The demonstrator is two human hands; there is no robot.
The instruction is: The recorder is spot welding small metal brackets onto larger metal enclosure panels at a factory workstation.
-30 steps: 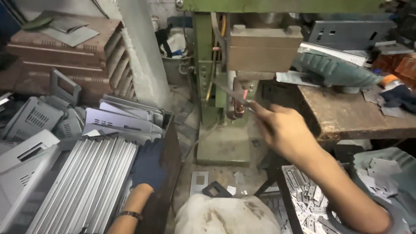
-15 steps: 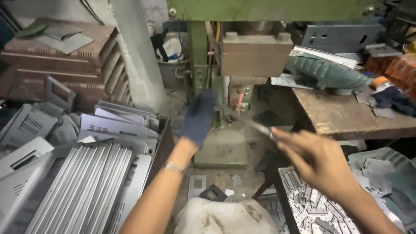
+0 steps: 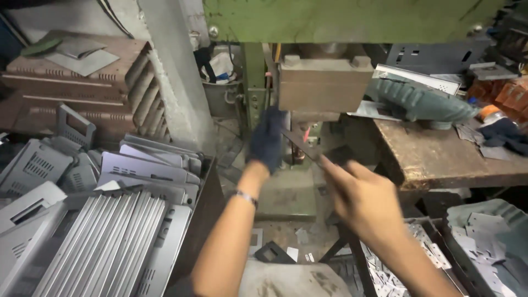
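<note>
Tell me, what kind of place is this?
Most likely a small sheet-metal stamping workshop: a green press machine with a heavy ram block, stacks of grey punched metal panels, and bins of small stamped metal pieces.

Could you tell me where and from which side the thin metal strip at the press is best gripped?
Probably at its near, lower end, from the right, as the bare right hand does. The thin metal strip slants up and left toward the press die, where the gloved left hand already is, so only the near end juts free of the tooling.
</note>
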